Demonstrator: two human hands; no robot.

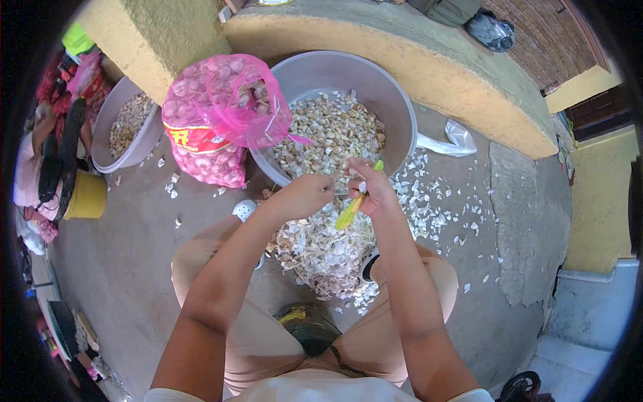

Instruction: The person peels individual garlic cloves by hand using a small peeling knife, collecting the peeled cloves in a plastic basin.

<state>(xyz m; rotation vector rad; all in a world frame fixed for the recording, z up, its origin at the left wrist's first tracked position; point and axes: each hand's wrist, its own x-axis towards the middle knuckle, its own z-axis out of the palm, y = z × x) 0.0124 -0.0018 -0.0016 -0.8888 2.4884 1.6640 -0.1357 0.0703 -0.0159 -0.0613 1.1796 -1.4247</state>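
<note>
My right hand (372, 186) is closed around a slim yellow-green handled tool (348, 213); its blade, if it has one, cannot be made out. The fingertips of that hand are pinched over the near rim of a large whitish plastic tub (407, 117). In the tub lie many garlic cloves (321, 134). Just to the left, my left hand (315, 194) is curled shut, and what its fingers hold is hidden. Below both hands, a heap of papery garlic skins (325, 258) covers the floor between my feet.
A pink mesh bag of garlic bulbs (207, 100) leans against the tub's left side. Farther left stand another tub (144, 151), a yellow bucket (87, 194) and a seated person (33, 164). A low concrete ledge (442, 77) runs behind. Skins (429, 208) are scattered to the right.
</note>
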